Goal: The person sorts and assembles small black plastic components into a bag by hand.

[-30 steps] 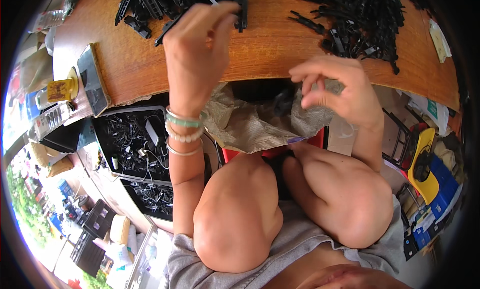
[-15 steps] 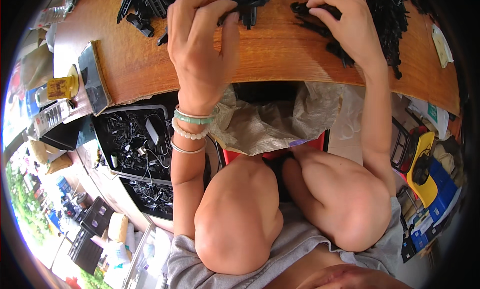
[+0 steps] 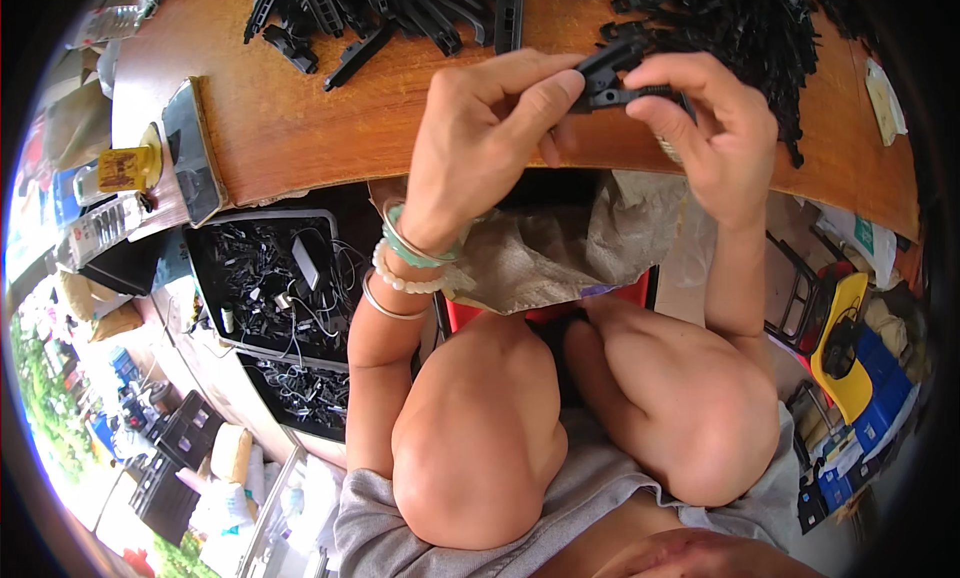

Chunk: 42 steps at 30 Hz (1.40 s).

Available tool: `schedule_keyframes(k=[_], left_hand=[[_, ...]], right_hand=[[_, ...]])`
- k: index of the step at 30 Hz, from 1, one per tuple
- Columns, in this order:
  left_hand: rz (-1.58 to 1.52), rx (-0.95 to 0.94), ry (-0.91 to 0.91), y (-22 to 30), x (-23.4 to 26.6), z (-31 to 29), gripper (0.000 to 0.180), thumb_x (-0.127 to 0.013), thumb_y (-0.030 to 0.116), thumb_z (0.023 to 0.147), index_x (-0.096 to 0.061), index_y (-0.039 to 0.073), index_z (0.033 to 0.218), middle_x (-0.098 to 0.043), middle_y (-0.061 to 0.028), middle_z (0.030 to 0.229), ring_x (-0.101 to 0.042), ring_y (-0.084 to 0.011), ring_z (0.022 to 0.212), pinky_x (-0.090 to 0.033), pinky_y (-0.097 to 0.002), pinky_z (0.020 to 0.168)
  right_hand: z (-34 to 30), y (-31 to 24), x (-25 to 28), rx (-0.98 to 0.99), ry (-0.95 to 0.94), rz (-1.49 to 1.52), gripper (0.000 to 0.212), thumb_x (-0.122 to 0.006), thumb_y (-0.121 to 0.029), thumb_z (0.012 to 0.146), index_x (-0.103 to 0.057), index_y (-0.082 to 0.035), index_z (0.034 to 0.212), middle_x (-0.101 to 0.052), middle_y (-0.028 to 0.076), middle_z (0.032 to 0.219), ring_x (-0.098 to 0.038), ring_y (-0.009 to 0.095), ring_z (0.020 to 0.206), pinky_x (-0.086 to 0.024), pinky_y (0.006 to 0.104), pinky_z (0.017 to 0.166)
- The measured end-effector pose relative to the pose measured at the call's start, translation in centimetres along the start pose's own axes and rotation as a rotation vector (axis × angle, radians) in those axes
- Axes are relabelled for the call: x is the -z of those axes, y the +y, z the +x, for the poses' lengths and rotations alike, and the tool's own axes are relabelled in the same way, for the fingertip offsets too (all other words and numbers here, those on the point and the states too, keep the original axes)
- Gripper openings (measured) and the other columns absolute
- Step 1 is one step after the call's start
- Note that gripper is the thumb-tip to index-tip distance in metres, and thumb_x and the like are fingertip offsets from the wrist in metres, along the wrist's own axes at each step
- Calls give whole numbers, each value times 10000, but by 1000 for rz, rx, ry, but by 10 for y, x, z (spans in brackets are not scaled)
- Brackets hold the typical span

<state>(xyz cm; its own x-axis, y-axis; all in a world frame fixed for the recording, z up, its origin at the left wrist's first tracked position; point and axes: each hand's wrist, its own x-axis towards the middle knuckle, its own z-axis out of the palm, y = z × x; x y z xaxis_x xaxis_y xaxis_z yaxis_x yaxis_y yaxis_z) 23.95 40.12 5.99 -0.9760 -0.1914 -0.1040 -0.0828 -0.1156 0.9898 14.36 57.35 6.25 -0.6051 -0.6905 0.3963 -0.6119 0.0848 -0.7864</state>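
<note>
Over the table's near edge, my two hands meet at a black plastic piece [image 3: 606,76]. My left hand [image 3: 475,143], with bangles and a beaded bracelet at its wrist, pinches this piece between thumb and fingers. From the other side, my right hand [image 3: 728,128] grips a small black ribbed part [image 3: 655,93] against it; whether the two are joined I cannot tell. Beyond my left hand lies a pile of long black plastic pieces [image 3: 385,18]. A dense heap of smaller black parts [image 3: 760,53] spreads beyond my right hand.
A woven sack [image 3: 560,258] hangs open below the wooden table's edge [image 3: 290,158], above my knees. Left of it stand black trays [image 3: 335,233] of small dark parts and cables. A flat dark panel [image 3: 190,153] and a yellow tape roll [image 3: 125,171] lie leftmost. A yellow seat [image 3: 850,378] is at right.
Both hands have drawn back from the two piles toward me and come together. The left brought a black plastic piece rightward; the right brought a small ribbed part to it.
</note>
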Motion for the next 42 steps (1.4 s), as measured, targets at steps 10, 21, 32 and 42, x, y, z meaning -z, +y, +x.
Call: schedule_keyframes(k=[10, 21, 32, 42], left_hand=[[438, -378, 27, -9, -6, -9, 326, -695, 30, 772, -617, -30, 1082, -669, -139, 804, -645, -228, 691, -513, -288, 595], [559, -488, -33, -8, -8, -10, 288, -724, 99, 753, -629, 24, 1015, -641, -154, 773, -623, -327, 646, -495, -355, 542], [619, -399, -43, 2, 17, 0, 117, -695, 98, 776, -676, 24, 866, -631, -137, 732, -619, -304, 652, -495, -347, 584], [1426, -774, 121, -16, 20, 50, 279, -610, 4, 667, -674, 73, 930, -514, -75, 897, -548, -236, 839, -488, -342, 700]], right_hand=[[-11, -13, -8, -151, 188, -61, 280, -736, -59, 765, -621, -7, 1015, -648, 79, 934, -629, 164, 817, -483, 258, 740], [-14, -11, -3, 9, 45, -79, 285, -727, 50, 684, -644, 14, 954, -645, 111, 871, -633, 200, 697, -497, 284, 614], [-17, -10, 3, -160, -275, 231, 184, -733, -28, 741, -642, 30, 889, -625, 94, 796, -585, 174, 680, -452, 250, 600], [9, 29, -16, 25, -111, -602, 222, -758, -104, 680, -662, -35, 869, -572, 45, 825, -534, 234, 853, -420, 347, 791]])
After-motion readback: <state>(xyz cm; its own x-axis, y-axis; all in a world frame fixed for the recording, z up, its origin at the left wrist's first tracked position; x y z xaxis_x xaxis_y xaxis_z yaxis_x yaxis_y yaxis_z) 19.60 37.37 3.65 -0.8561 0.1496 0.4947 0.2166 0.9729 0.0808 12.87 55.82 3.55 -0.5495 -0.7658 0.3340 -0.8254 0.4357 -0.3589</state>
